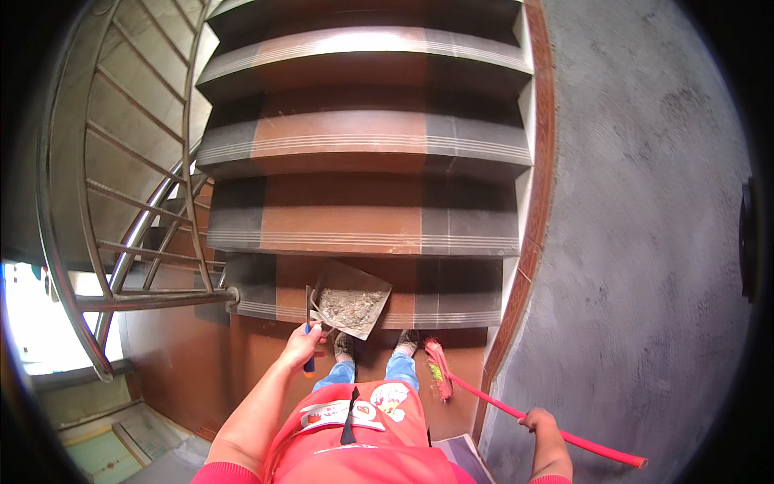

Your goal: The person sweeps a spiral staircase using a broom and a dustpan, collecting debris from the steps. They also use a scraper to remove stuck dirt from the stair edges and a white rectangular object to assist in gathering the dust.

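Note:
My left hand (304, 346) is closed around a tool with a blue handle (309, 357) and a narrow flat blade, and around the thin handle of a metal dustpan. The dustpan (354, 280) is over the lowest step, holding grey debris (352, 307) and dust. My right hand (537, 420) grips the pink stick (493, 400) of a broom. Its red and yellow-green bristles (438, 370) are low beside my right foot, near the wall side.
Brown and dark grey tiled stairs (344, 224) rise ahead. A metal railing (142, 145) runs along the left, and a rough grey wall (629, 242) with brown tile skirting (529, 260) on the right. My shoes (406, 340) are at the foot of the stairs.

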`<state>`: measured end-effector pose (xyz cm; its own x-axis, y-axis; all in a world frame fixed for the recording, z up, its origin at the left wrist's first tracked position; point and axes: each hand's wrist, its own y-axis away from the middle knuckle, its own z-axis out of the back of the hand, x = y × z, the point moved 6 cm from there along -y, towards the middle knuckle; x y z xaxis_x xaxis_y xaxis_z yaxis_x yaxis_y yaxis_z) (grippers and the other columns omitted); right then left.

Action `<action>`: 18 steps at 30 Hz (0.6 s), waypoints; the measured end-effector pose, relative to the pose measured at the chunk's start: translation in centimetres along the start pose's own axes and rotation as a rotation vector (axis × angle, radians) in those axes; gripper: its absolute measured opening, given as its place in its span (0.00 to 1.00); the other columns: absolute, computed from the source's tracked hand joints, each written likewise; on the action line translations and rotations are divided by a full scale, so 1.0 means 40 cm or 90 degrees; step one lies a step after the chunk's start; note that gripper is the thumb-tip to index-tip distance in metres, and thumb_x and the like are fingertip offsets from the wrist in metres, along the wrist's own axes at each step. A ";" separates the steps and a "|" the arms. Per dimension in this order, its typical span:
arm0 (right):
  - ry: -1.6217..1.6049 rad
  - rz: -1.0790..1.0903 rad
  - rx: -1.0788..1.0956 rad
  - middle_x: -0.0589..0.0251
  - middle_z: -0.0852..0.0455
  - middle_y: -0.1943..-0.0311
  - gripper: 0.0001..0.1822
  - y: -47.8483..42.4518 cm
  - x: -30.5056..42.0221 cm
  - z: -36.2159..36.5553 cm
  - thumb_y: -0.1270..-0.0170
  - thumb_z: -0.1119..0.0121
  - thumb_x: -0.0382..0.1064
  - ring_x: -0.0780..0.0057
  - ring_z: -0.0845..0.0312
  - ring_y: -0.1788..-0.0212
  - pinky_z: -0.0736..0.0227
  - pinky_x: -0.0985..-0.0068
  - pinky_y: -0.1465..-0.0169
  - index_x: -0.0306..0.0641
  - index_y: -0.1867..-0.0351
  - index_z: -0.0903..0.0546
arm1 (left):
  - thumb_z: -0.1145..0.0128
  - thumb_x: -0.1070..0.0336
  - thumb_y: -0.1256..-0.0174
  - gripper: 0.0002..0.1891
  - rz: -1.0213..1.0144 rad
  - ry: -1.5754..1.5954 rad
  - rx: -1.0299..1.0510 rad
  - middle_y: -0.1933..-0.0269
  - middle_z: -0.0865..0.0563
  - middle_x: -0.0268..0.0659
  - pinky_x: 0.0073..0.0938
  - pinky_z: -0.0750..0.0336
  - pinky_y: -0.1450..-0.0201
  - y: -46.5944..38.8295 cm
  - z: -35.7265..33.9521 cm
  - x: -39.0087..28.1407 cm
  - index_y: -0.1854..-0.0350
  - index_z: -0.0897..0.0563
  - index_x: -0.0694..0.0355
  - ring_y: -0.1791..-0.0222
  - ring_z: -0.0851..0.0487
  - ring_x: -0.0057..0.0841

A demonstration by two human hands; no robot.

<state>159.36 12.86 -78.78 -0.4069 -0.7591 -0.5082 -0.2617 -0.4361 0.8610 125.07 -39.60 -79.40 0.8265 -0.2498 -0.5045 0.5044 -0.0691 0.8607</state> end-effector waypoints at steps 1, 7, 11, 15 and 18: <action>-0.044 0.006 0.053 0.62 0.23 0.48 0.25 -0.006 -0.003 -0.025 0.45 0.47 0.58 0.68 0.29 0.44 0.32 0.73 0.45 0.43 0.52 0.21 | 0.57 0.57 0.32 0.15 0.018 0.011 0.039 0.61 0.23 0.31 0.36 0.22 0.60 -0.007 -0.008 -0.006 0.49 0.29 0.58 0.62 0.25 0.18; -0.050 0.013 -0.086 0.57 0.21 0.52 0.21 0.167 -0.059 -0.051 0.45 0.46 0.50 0.65 0.26 0.48 0.32 0.70 0.45 0.41 0.55 0.20 | 0.52 0.65 0.36 0.08 0.013 0.080 0.081 0.65 0.24 0.34 0.29 0.20 0.64 -0.019 -0.007 0.015 0.59 0.29 0.61 0.67 0.24 0.23; -0.101 0.046 -0.256 0.56 0.19 0.58 0.18 0.447 -0.199 -0.063 0.49 0.43 0.49 0.60 0.24 0.53 0.30 0.67 0.48 0.47 0.57 0.19 | 0.49 0.75 0.42 0.11 -0.026 0.031 0.099 0.66 0.26 0.32 0.28 0.21 0.63 -0.017 -0.018 0.015 0.57 0.30 0.60 0.68 0.24 0.22; -0.293 0.037 -0.443 0.55 0.17 0.64 0.16 0.766 -0.275 -0.046 0.51 0.40 0.46 0.56 0.22 0.59 0.29 0.64 0.52 0.45 0.60 0.18 | 0.51 0.79 0.46 0.17 0.009 0.078 0.123 0.69 0.27 0.31 0.27 0.22 0.68 0.000 -0.036 -0.006 0.54 0.32 0.57 0.73 0.26 0.20; -0.344 0.076 -0.541 0.52 0.18 0.68 0.17 0.830 -0.261 -0.056 0.51 0.39 0.42 0.55 0.22 0.61 0.29 0.63 0.55 0.42 0.59 0.20 | 0.53 0.82 0.52 0.22 0.029 0.040 0.157 0.76 0.29 0.30 0.25 0.26 0.78 -0.021 -0.050 0.009 0.54 0.34 0.55 0.80 0.30 0.18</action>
<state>156.88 5.22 -44.86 -0.7860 -0.5919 -0.1787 0.4298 -0.7308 0.5303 125.43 -37.70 -80.43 0.8647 -0.1984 -0.4615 0.3966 -0.2941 0.8696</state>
